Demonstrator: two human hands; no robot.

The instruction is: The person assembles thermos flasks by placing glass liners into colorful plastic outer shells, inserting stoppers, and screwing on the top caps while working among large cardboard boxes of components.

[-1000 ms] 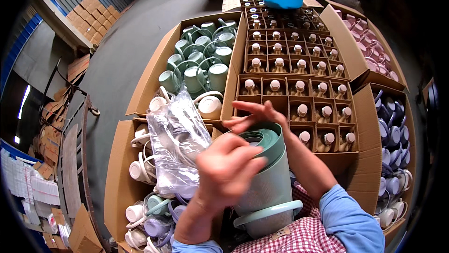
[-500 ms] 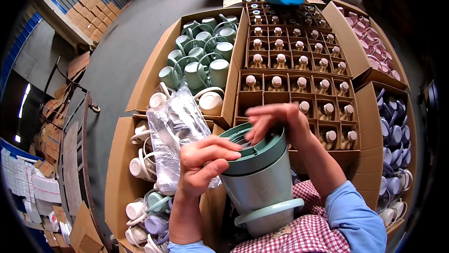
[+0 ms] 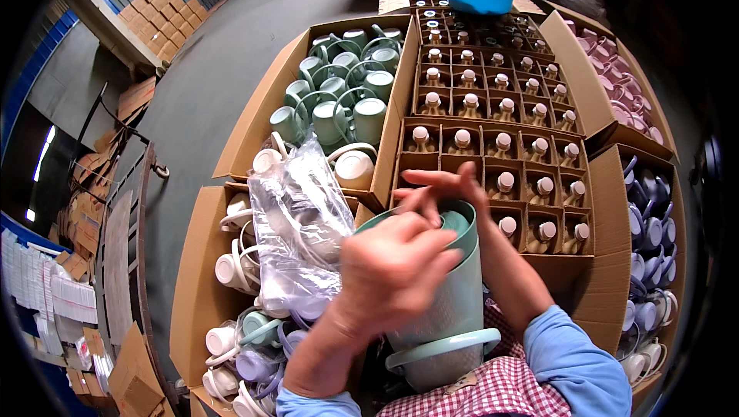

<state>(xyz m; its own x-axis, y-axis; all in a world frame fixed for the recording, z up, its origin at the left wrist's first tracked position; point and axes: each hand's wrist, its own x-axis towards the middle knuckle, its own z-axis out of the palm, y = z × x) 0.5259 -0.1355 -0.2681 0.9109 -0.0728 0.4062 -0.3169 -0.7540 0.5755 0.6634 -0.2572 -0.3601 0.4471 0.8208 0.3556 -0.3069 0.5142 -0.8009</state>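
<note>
A pale green, jug-like vessel [image 3: 439,305] stands against my lap, with a loop-shaped handle [image 3: 446,346] round its lower part. Its rim faces up, and a darker green part [image 3: 458,224] shows inside the opening. My left hand [image 3: 400,274], blurred, is a curled fist in front of the near rim; what it holds, if anything, is hidden. Over the far side of the opening is my right hand [image 3: 446,190], forefinger stretched left and other fingers bent down toward the inside. Beside the vessel, a clear plastic bag [image 3: 296,221] lies across a carton of cups or jugs.
Cartons of green jugs [image 3: 331,113], white and lilac ones [image 3: 254,363], dark blue ones [image 3: 650,217] and pink ones [image 3: 608,78] surround me. Divided cartons of capped bottles [image 3: 504,144] stand ahead, with a blue basin [image 3: 477,0] on top. A metal trolley [image 3: 142,240] is at left.
The dark green ring that sat on the rim is no longer seen there. My left hand has left the rim's edge, moved right and curled. The right hand stays over the opening.
</note>
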